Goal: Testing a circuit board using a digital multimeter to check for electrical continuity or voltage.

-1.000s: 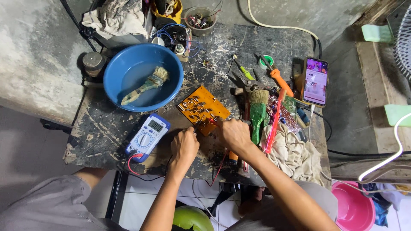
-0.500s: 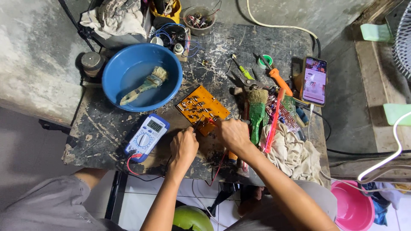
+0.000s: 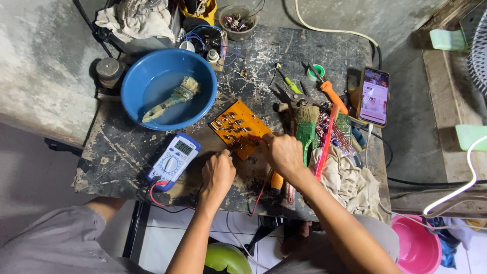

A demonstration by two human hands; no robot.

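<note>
Both hands, left (image 3: 219, 172) and right (image 3: 284, 152), are closed on thin meter probes, tips pressed to the orange circuit board (image 3: 237, 128) lying mid-table (image 3: 111, 157) beside the blue multimeter (image 3: 174, 161); steady contact matters.

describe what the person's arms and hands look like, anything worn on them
Both hands, the left hand and the right hand, are bare: no gloves, rings or watch show. The forearms are bare too. A loose grey sleeve covers the left upper arm; the right arm shows no sleeve.
</note>
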